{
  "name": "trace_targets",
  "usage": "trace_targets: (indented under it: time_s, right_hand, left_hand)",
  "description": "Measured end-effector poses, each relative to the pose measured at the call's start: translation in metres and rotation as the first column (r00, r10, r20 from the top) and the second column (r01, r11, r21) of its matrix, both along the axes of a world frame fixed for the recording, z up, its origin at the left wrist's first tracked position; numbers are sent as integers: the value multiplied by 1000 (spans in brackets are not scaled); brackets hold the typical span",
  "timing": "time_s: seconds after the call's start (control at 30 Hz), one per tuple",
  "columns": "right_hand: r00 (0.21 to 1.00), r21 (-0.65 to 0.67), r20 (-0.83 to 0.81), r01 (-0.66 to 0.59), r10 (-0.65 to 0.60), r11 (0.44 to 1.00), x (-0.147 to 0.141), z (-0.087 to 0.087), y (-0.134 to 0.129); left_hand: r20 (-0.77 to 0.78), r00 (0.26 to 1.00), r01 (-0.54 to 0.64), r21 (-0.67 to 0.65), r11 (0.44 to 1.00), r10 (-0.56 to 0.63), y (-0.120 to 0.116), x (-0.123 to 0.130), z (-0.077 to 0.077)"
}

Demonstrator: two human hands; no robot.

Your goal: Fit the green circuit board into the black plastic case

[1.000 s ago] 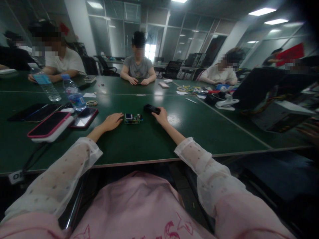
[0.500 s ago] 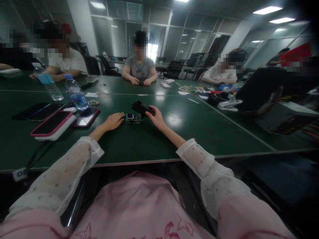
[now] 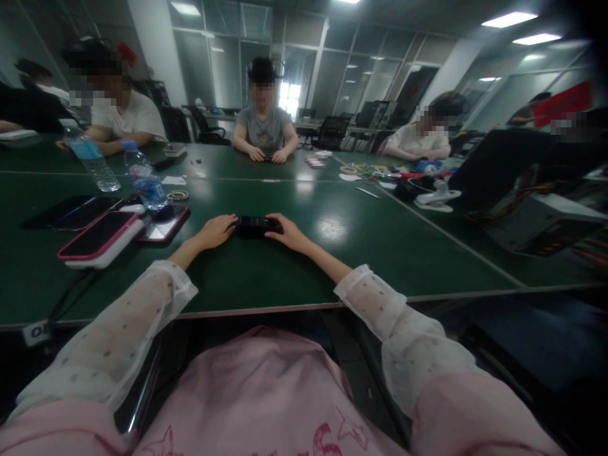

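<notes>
A black plastic casing (image 3: 254, 226) lies low on the green table in front of me, where it hides the small circuit board. My right hand (image 3: 287, 233) grips its right end between thumb and fingers. On the other side, my left hand (image 3: 219, 232) rests on the table with its fingers stretched out. Its fingertips are at the casing's left end; whether they press on it I cannot tell.
To the left are a pink-edged phone (image 3: 99, 235) on a white block, another phone (image 3: 164, 223), and two water bottles (image 3: 145, 180). A roll of tape (image 3: 178, 196) lies beyond. At right stand a white clip (image 3: 437, 196) and a metal box (image 3: 544, 221). Several people sit around the table.
My right hand has lowered the black casing from a tilted position above the circuit board down over it. The board is now covered. My left hand has hardly moved.
</notes>
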State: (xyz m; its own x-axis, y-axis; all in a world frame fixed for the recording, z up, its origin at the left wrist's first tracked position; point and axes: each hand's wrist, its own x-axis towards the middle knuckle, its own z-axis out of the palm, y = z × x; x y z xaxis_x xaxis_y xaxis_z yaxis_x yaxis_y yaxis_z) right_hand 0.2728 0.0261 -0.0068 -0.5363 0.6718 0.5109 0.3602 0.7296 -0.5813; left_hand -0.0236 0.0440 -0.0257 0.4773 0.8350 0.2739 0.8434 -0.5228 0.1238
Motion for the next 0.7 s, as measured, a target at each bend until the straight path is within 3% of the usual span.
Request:
trace_targets:
  time_s: [0.7]
  right_hand:
    - [998, -22, 43, -44, 45, 999, 0, -4, 3]
  left_hand:
    - [6, 1000, 10, 4, 1000, -10, 0, 0, 1]
